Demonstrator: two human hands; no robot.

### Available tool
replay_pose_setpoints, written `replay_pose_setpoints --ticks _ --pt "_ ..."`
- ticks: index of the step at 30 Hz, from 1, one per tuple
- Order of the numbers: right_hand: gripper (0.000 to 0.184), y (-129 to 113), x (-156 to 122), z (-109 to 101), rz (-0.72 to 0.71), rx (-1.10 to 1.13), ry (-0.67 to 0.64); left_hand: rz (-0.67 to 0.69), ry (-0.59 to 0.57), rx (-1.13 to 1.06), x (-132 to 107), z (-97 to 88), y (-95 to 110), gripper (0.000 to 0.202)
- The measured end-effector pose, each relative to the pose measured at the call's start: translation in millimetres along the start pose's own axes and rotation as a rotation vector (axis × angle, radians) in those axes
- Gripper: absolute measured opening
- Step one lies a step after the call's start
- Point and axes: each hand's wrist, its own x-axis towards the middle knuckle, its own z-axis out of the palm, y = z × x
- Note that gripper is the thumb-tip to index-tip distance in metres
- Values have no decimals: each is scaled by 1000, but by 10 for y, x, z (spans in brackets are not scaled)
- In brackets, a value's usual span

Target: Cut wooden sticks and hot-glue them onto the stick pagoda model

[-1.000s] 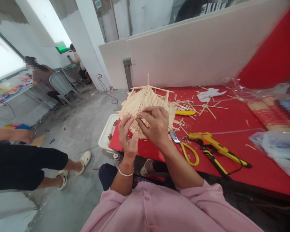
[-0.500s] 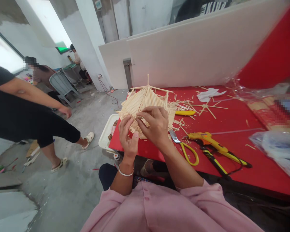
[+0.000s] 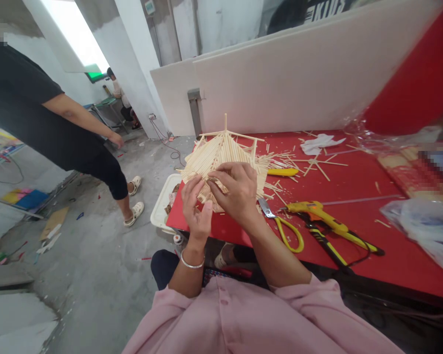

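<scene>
A model roof built of thin wooden sticks (image 3: 227, 147) stands at the left end of the red table, with a single stick upright at its peak. My left hand (image 3: 197, 206) is at the model's near left slope; its fingers are stretched and the thumb stands apart. Thumb and fingertips of my right hand (image 3: 236, 189) are pinched together over the same slope. Whatever lies between them is too small to make out. Loose wooden sticks (image 3: 280, 162) are scattered to the right of the model.
On the red table (image 3: 339, 196) lie scissors (image 3: 290, 238), a yellow glue gun (image 3: 321, 215), a star of sticks (image 3: 315, 161), crumpled tissue (image 3: 319, 144) and a plastic bag (image 3: 424, 231). A white tray (image 3: 158, 211) stands left of the table. A person in black (image 3: 70, 128) walks on the left.
The person in black has moved to the right across the floor on the left. My hands and the stick model have stayed almost in place.
</scene>
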Motion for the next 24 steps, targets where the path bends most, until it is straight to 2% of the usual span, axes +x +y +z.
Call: replay_pose_setpoints --ticks 24 --pt "10 12 -2 14 -8 -11 5 -8 11 -41 -8 5 -2 43"
